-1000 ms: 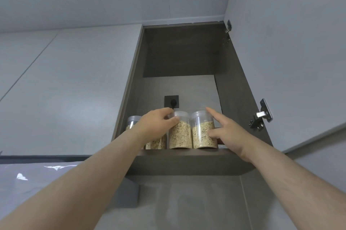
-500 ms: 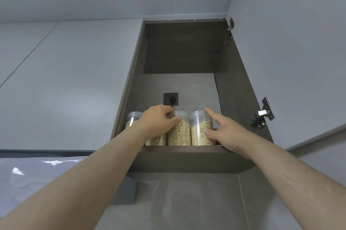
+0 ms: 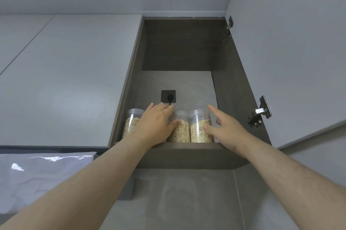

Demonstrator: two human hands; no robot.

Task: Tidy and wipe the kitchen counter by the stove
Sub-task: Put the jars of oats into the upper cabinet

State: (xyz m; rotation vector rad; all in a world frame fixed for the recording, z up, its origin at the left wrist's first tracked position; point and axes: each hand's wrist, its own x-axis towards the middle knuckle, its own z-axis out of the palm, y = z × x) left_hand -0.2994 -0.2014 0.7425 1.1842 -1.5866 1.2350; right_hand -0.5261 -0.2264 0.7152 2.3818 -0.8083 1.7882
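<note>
Tidying looks near done: grain jars [image 3: 180, 132] stand in a row on the open cabinet shelf [image 3: 187, 155], left hand [image 3: 155, 125] flat-fingered over them, right hand [image 3: 226, 128] splayed, thumb touching the right jar [image 3: 200, 128], nothing gripped; counter out of view, wipe presumably left.

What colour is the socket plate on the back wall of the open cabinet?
Black; the socket plate shows best in the head view.

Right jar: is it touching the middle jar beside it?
Touching. Head view: the right jar and middle jar stand wall against wall, no gap showing.
</note>
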